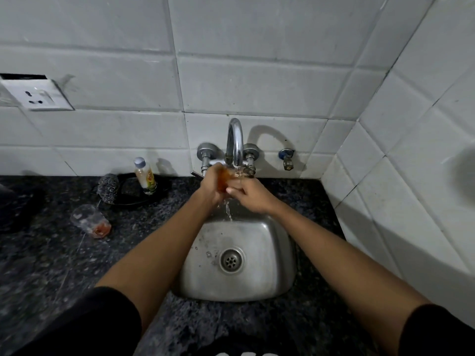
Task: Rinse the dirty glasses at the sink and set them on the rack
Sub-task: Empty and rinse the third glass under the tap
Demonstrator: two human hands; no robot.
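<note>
Both hands meet under the running tap (235, 143), and the glass (227, 179) being rinsed sits between them, right at the spout over the back edge of the steel sink (267, 255). The left hand (212, 187) wraps its fingers around the side of the glass, closed on it; the right hand (250, 197) closes on it too, fingers curled against the lower wall and base. An amber tint shows through the wall — residue or tinted water, hard to say from this blurred patch. A thin stream falls from below the hands into the basin.

The glass looks small, light and rigid, but wet and smooth, so it will likely be slippery, and it would chip or break against the metal spout or basin. The safest hold is probably around the mid-body with the fingers spread, the other hand supporting the base, keeping the rim clear of the tap.

A second glass (90, 220) lies on its side on the dark speckled stone counter (46, 265), well to the left of the sink — clear, with reddish dregs pooled at its lower end. Being round and tipped over, it may roll; it wants grasping across the body. No rack is in view.

Beyond it stand a small plastic bottle (145, 177) and a coarse metal scrubber (108, 188), against glossy white wall tiles (257, 80).
</note>
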